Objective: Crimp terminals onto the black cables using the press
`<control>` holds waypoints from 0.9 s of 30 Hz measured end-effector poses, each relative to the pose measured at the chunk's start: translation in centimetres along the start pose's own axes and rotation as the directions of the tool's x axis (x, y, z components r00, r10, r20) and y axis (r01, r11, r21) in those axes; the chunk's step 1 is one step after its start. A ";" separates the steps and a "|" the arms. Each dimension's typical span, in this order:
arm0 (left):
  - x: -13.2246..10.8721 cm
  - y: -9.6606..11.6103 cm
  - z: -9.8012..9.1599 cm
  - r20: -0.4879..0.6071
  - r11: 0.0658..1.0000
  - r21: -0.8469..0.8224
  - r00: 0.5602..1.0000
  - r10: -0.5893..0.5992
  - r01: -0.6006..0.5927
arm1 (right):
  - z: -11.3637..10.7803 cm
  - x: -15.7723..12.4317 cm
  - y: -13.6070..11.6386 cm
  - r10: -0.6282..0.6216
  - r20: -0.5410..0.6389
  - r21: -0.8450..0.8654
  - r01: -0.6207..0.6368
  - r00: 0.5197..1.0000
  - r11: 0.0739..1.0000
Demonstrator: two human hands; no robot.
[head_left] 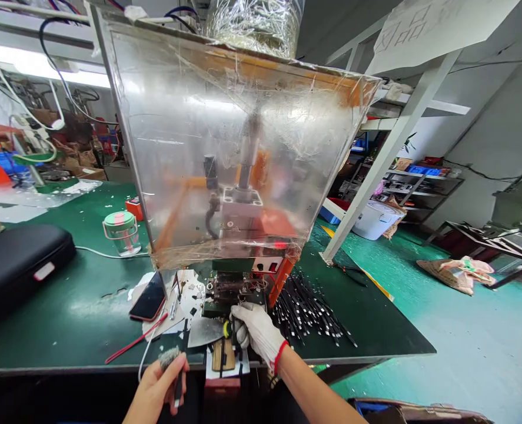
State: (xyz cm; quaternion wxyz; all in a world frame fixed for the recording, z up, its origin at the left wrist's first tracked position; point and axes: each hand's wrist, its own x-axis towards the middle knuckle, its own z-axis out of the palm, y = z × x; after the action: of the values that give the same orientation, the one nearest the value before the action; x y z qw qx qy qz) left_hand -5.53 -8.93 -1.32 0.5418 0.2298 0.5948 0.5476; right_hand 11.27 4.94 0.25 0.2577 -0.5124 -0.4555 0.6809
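Observation:
My left hand [159,383] is bare and closed at the table's front edge. It holds a black strip [178,393] with a pale tip, and a grey fuzzy bit [170,355] shows at its fingertips. My right hand [257,328], in a white knitted glove with a red cuff, reaches to the front of a press [232,285]. Its fingers are closed around something dark, mostly hidden by the glove. Just left of them lies a scraper [205,331] with a wide metal blade and a yellow collar. Below the fingers is a small wooden block [223,355].
A clear plastic guard [181,147] hangs before the press. Many black strips [311,312] with pale ends are heaped to the right. A phone [148,298], red stick [135,338], jar [123,235] and black case [22,259] are at left. Pliers [351,272] lie far right.

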 end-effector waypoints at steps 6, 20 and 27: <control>-0.1 -0.1 -0.1 0.025 1.000 -0.006 1.000 -0.018 0.018 | 0.1 0.3 -0.3 0.019 0.000 -0.004 -0.019 1.000 1.000; -0.7 2.8 0.7 0.134 0.924 0.378 0.991 0.003 -0.054 | -1.4 -2.0 -3.2 -0.092 -0.050 -0.332 0.070 0.995 0.941; -1.8 6.2 2.0 0.378 0.704 0.618 0.918 0.122 -0.349 | -2.0 -10.0 -6.4 -0.097 0.319 -0.795 0.322 0.943 0.514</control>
State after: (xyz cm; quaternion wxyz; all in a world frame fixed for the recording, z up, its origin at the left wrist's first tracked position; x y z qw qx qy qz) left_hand -5.19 -7.83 5.36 0.4318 0.5679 0.6248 0.3172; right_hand 15.75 0.40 10.41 0.0066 -0.4291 -0.8107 0.3983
